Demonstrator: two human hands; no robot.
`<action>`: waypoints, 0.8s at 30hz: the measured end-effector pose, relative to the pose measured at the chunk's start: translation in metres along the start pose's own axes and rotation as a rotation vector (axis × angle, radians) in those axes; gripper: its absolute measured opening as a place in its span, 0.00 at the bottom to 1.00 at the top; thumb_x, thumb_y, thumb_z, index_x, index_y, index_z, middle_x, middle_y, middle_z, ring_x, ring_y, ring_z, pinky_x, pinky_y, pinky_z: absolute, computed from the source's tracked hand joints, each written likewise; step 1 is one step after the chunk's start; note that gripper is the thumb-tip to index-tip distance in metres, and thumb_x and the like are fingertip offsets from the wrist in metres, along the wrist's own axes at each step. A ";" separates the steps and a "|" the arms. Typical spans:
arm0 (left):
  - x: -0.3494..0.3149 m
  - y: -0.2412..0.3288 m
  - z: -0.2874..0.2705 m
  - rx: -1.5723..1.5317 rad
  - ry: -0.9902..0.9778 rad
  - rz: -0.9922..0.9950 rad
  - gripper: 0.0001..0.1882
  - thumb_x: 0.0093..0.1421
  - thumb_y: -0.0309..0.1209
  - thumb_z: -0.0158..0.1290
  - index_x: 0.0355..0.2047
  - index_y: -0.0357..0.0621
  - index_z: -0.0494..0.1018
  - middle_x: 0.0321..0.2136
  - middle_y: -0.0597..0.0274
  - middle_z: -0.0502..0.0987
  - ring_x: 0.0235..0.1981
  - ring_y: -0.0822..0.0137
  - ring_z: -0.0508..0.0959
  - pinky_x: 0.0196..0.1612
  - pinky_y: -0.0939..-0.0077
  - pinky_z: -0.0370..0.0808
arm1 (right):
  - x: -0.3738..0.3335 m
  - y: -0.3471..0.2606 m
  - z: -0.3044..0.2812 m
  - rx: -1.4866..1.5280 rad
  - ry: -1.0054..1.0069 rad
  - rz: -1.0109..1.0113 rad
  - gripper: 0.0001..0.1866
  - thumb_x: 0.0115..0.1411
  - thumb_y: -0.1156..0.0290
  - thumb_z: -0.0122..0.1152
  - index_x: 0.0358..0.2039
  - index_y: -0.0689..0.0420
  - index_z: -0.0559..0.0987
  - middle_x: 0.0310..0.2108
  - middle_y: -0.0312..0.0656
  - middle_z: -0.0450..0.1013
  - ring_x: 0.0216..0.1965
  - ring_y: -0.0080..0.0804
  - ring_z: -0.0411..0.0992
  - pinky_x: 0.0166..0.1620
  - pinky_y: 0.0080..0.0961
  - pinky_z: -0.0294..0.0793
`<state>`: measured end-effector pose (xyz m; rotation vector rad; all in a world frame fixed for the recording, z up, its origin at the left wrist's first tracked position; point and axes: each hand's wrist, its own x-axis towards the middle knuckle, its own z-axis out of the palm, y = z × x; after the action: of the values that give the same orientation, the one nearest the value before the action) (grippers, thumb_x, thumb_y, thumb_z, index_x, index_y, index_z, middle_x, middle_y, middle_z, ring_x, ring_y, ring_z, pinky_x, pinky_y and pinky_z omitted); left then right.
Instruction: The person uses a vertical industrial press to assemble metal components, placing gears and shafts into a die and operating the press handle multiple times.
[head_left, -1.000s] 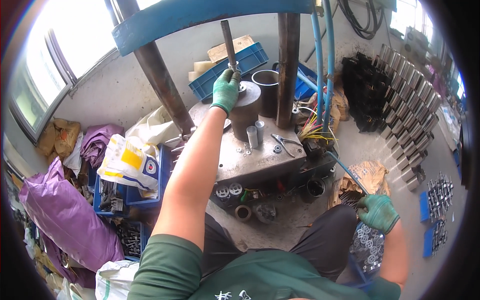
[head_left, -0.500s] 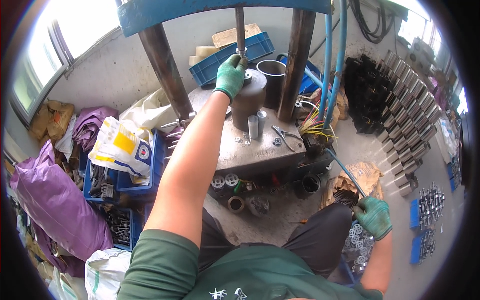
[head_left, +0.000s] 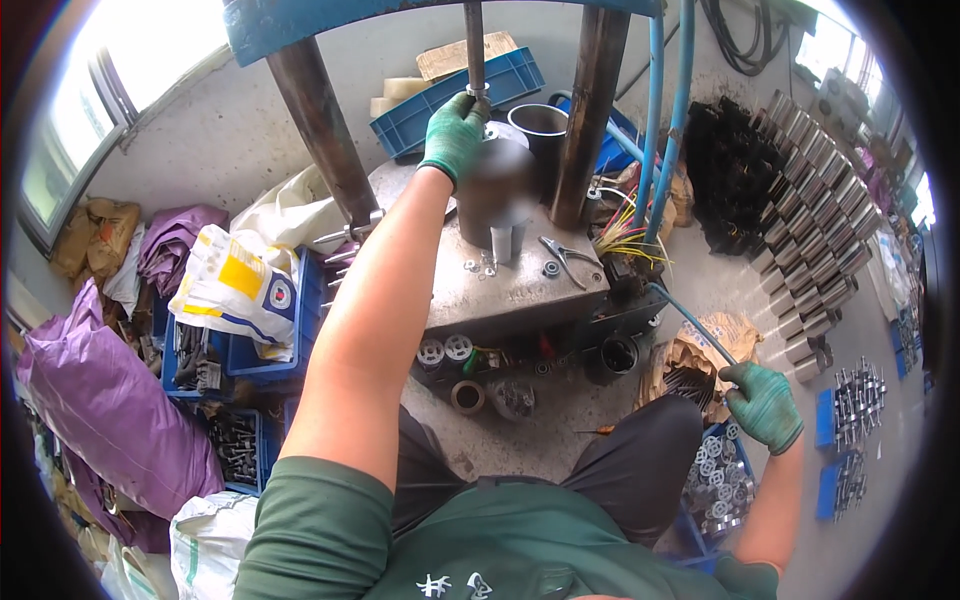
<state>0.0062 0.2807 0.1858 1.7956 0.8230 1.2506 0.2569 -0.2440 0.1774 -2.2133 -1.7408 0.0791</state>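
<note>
My left hand (head_left: 453, 140), in a green glove, reaches up to the lower end of a press's metal rod (head_left: 475, 50). Its fingers close around a small metal part (head_left: 478, 92) at the rod's tip, mostly hidden by the glove. Below stands a thick metal cylinder (head_left: 483, 205), partly blurred, on the press's steel bed (head_left: 460, 308). My right hand (head_left: 763, 408), also gloved, grips the end of a blue lever (head_left: 700, 328) low at the right. On the bed lie pliers (head_left: 566, 262), a grey sleeve (head_left: 501, 244) and several small rings (head_left: 480, 266).
Press columns (head_left: 320, 130) flank the bed, with blue hoses (head_left: 676, 120) beside the right one. Left are blue crates (head_left: 262, 360) and a purple sack (head_left: 110, 390). Stacked metal cylinders (head_left: 815, 220) stand far right. A crate of ring-shaped parts (head_left: 718, 480) sits beside my right knee.
My right hand has moved up and slightly right, and the lever's end has risen with it. My left hand stays at the rod's tip. The view has shifted slightly.
</note>
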 end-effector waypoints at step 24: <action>0.000 -0.013 -0.001 -0.179 0.195 0.167 0.10 0.74 0.32 0.53 0.49 0.40 0.74 0.37 0.59 0.82 0.39 0.67 0.82 0.42 0.70 0.80 | 0.192 0.033 -0.053 0.073 0.636 0.089 0.21 0.70 0.66 0.65 0.60 0.62 0.81 0.53 0.47 0.83 0.49 0.32 0.82 0.56 0.28 0.79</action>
<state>0.0039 0.2873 0.1750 1.6434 0.6535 1.5759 0.3496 -0.0794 0.2474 -1.9618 -1.2637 -0.4803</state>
